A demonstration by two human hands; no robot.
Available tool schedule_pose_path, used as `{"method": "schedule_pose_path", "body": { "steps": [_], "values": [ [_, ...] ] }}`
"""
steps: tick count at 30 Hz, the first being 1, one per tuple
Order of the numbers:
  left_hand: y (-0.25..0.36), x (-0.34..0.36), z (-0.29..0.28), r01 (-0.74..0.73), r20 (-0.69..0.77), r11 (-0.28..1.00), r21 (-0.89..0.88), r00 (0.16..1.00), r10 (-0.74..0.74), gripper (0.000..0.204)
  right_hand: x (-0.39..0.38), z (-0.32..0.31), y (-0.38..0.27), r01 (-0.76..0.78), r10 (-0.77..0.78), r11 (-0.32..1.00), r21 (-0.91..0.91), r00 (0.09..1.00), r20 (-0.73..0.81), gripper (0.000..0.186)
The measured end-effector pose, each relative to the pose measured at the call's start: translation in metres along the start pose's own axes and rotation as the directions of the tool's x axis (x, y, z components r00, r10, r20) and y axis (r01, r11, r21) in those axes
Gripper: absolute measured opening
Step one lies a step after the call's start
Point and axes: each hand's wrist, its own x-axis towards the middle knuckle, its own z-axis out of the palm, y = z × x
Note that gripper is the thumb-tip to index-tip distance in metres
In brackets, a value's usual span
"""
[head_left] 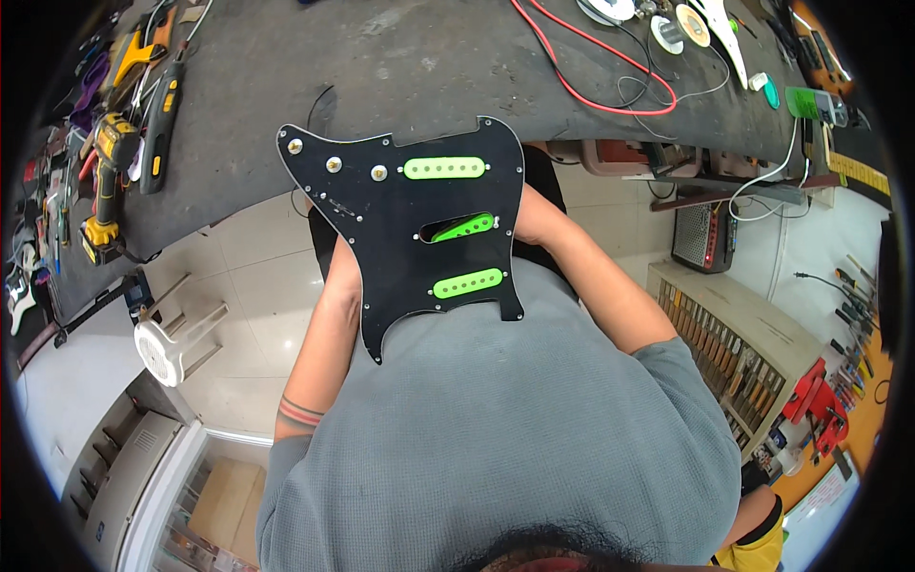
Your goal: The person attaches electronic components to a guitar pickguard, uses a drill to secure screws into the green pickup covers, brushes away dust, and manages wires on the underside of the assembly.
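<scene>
A black guitar pickguard (391, 224) with a pale edge is held up over my lap, its upper part overlapping the bench edge. Bright green covers fill the top pickup (444, 169) and the bottom pickup (467, 284). The middle pickup (464, 227) sits tilted in its slot, leaving a dark gap on its left. Three metal shafts (334, 165) stand at the upper left. My left hand (347, 265) reaches under the pickguard's left side, and my right hand (536, 217) goes behind its right edge. The pickguard hides the fingers of both.
Beyond lies a dark workbench (410, 67), with a yellow and black power driver (112, 162) and hand tools at its left. A red cable (610, 107) and wire spools (669, 34) lie at the far right. A white stool (162, 351) stands to the left, a tool cabinet (724, 334) right.
</scene>
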Motion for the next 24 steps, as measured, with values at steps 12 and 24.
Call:
{"method": "schedule_pose_path", "body": {
  "steps": [12,24],
  "values": [
    [-0.009,-0.008,-0.013,-0.065,-0.021,0.952,0.299,0.997,0.075,0.039,-0.035,0.009,-0.006,-0.082,0.032,0.947,0.311,0.986,0.161,0.067],
    [0.022,-0.021,0.022,-0.014,-0.132,0.961,0.276,0.99,0.052,0.041,-0.039,0.022,-0.01,0.029,-0.048,0.975,0.218,0.995,0.083,0.063]
  ]
}}
